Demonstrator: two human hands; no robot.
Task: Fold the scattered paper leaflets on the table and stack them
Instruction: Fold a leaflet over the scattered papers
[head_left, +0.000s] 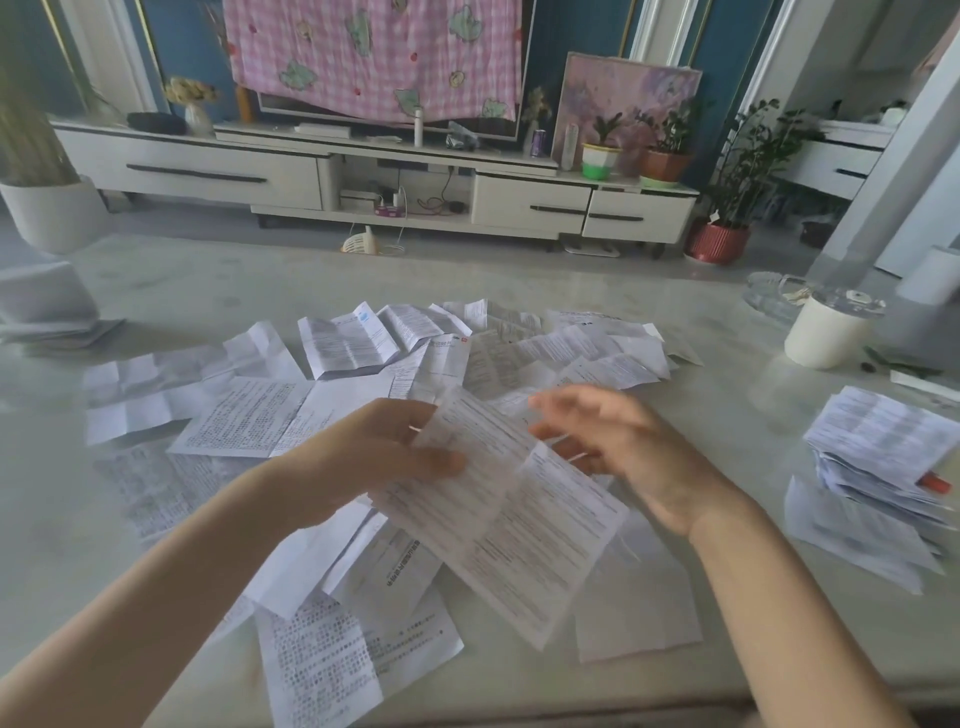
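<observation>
Left hand (384, 457): pinches white printed paper leaflet (498, 514).
Right hand (618, 447): blurred beside leaflet, grip unclear.
Folded stack (883, 447): right of leaflet.

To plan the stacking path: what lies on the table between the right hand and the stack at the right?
Nothing; the head view shows bare table between the right hand and the stack.

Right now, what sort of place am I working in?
Most likely a home living room: a low cabinet with drawers along the far wall, potted plants beside it, and the leaflets spread over a pale table.
</observation>
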